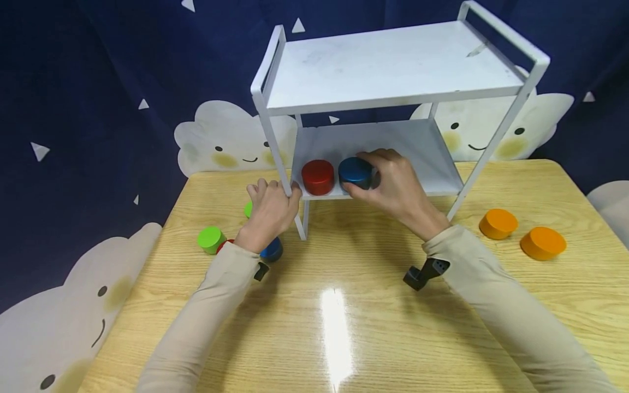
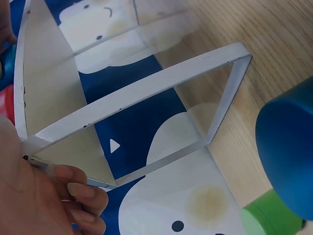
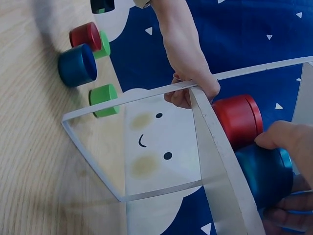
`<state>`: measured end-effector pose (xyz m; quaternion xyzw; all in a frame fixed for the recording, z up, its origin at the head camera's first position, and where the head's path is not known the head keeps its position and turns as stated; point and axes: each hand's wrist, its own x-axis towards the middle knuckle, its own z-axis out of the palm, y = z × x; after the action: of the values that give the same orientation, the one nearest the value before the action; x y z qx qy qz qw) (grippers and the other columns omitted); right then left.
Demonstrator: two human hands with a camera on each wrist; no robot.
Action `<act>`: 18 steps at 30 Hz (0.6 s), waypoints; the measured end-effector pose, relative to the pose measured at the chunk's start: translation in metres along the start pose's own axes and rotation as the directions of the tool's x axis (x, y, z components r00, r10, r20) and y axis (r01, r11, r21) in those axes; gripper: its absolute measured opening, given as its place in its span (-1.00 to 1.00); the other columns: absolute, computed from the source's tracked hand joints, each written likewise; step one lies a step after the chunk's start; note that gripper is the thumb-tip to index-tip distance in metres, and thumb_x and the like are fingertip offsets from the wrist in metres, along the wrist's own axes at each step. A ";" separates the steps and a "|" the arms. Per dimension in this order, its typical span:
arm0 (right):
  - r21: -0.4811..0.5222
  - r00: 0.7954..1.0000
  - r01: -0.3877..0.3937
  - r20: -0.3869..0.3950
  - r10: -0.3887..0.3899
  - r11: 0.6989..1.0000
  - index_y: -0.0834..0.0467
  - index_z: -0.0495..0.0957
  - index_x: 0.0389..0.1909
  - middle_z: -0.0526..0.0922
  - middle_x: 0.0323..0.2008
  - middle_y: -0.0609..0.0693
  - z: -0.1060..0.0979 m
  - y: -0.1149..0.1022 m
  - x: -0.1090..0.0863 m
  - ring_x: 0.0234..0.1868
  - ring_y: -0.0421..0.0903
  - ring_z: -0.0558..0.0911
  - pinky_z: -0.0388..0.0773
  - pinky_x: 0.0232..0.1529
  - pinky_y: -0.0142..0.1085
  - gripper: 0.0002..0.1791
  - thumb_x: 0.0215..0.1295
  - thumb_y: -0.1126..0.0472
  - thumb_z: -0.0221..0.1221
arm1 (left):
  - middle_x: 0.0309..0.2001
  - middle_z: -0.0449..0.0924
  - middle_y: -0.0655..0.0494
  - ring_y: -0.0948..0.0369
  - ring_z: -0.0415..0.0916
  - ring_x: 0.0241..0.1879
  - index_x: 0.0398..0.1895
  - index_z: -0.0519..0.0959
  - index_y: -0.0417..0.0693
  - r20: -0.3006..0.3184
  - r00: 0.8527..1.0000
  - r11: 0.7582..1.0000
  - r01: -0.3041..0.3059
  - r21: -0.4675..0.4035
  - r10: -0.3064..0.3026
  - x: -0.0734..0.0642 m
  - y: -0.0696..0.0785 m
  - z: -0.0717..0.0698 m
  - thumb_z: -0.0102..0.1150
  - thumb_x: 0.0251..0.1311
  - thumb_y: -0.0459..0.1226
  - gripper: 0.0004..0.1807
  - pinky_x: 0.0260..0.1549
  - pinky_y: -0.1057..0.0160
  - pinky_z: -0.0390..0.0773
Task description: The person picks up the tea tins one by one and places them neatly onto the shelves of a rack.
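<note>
A white two-tier rack (image 1: 383, 65) stands on the wooden table. On its lower shelf a red round tin (image 1: 318, 177) sits near the left end, with a blue round tin (image 1: 355, 170) just right of it. My right hand (image 1: 398, 183) holds the blue tin between thumb and fingers; in the right wrist view the thumb lies over the gap between the two tins. With curled fingers, my left hand (image 1: 270, 210) grips the rack's left side at the lower shelf corner. The left wrist view shows those fingers (image 2: 83, 193) under the shelf edge.
Left of the rack are a green cylinder (image 1: 210, 239), another green cylinder (image 3: 103, 100), a red tin (image 3: 85, 35) and a second blue tin (image 1: 272, 250), partly behind my left arm. Two orange cylinders (image 1: 498, 224) stand to the right. A dark patterned curtain (image 1: 123, 54) hangs behind.
</note>
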<state>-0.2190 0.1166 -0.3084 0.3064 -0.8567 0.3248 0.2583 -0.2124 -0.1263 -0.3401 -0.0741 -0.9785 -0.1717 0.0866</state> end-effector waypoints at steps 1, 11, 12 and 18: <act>-0.001 1.000 -0.002 0.000 0.002 1.000 0.41 0.62 -0.14 0.68 -0.24 0.26 0.000 0.000 0.000 -0.24 0.14 0.62 0.53 -0.17 -0.04 -0.46 -0.04 0.08 0.45 | -0.55 0.34 -0.06 -0.07 0.17 -0.39 -0.68 0.35 -0.14 -0.001 1.000 1.000 0.000 -0.001 0.000 0.000 0.000 0.000 -0.47 0.42 -0.04 -0.42 -0.21 -0.02 -0.01; 0.004 1.000 -0.018 -0.009 0.018 1.000 0.40 0.61 -0.12 0.67 -0.19 0.26 0.002 0.000 -0.002 -0.18 0.15 0.61 0.52 -0.11 -0.02 -0.45 -0.04 0.08 0.45 | -0.55 0.33 -0.06 -0.07 0.17 -0.39 -0.68 0.35 -0.15 -0.003 1.000 1.000 -0.001 -0.013 0.001 0.000 0.000 0.000 -0.45 0.42 -0.05 -0.42 -0.20 -0.03 -0.01; 0.003 1.000 -0.020 -0.008 0.020 1.000 0.39 0.61 -0.11 0.67 -0.19 0.26 0.002 0.000 -0.002 -0.18 0.15 0.61 0.52 -0.11 -0.02 -0.45 -0.04 0.08 0.45 | -0.55 0.33 -0.06 -0.07 0.17 -0.39 -0.68 0.35 -0.15 -0.002 1.000 1.000 -0.001 -0.015 0.001 0.000 0.000 0.000 -0.44 0.42 -0.05 -0.42 -0.20 -0.03 -0.01; -0.006 1.000 -0.023 -0.007 0.023 1.000 0.40 0.61 -0.10 0.66 -0.18 0.26 0.002 0.000 -0.002 -0.17 0.15 0.61 0.51 -0.10 -0.02 -0.43 -0.04 0.07 0.45 | -0.56 0.34 -0.07 -0.08 0.17 -0.39 -0.69 0.35 -0.15 -0.007 1.000 1.000 -0.003 -0.016 0.002 0.000 0.000 0.001 -0.43 0.42 -0.06 -0.43 -0.21 -0.03 0.00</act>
<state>-0.2179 0.1156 -0.3108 0.2947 -0.8601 0.3263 0.2585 -0.2126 -0.1261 -0.3406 -0.0755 -0.9767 -0.1796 0.0895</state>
